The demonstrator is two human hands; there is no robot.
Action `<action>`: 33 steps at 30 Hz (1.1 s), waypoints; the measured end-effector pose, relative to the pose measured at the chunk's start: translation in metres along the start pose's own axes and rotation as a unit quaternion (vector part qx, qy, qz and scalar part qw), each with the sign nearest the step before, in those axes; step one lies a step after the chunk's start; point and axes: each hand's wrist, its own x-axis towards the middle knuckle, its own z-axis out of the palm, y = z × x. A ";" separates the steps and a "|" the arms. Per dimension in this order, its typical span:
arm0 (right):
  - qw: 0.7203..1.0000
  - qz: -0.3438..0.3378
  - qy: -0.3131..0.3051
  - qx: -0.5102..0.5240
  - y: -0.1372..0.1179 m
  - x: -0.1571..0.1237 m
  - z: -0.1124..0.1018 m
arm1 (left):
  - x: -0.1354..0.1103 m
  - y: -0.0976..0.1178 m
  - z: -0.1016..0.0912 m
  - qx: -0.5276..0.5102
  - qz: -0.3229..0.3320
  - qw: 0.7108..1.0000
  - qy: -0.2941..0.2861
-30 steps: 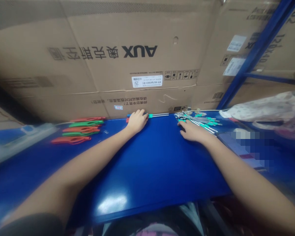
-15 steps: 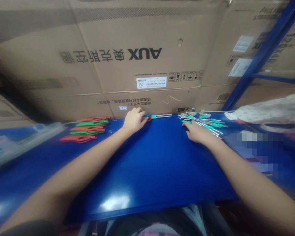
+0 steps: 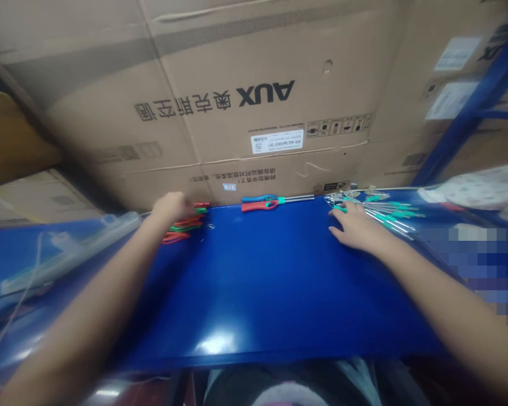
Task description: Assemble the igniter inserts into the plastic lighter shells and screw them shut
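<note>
I'd call this a small workshop: blue workbench [image 3: 275,293], big AUX carton [image 3: 245,56] behind it, loose rod parts [image 3: 387,212] heaped far right

open stretch of blue desk [image 3: 271,282] between left hand [image 3: 171,207] and right hand [image 3: 356,226], cardboard carton [image 3: 220,62] closing off the back, red and blue lighters [image 3: 256,206] along its foot, metal rods [image 3: 383,211] crowding the right hand, orange and green handles [image 3: 188,223] crowding the left

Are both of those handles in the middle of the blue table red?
No, the front one is a red handle, but the one right behind it is a blue handle.
</note>
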 end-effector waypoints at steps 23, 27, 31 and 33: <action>0.995 -0.069 0.043 0.053 -0.004 0.004 0.009 | 0.014 -0.014 0.017 0.063 0.027 0.997 -0.030; 0.994 -0.078 0.049 0.054 -0.004 0.005 0.011 | 0.014 -0.015 0.019 0.073 0.047 0.995 -0.044; 0.994 -0.081 0.047 0.061 -0.004 0.005 0.011 | 0.013 -0.013 0.015 0.081 0.047 0.995 -0.038; 0.993 -0.083 0.048 0.067 -0.004 0.005 0.011 | 0.011 -0.011 0.010 0.084 0.044 0.995 -0.026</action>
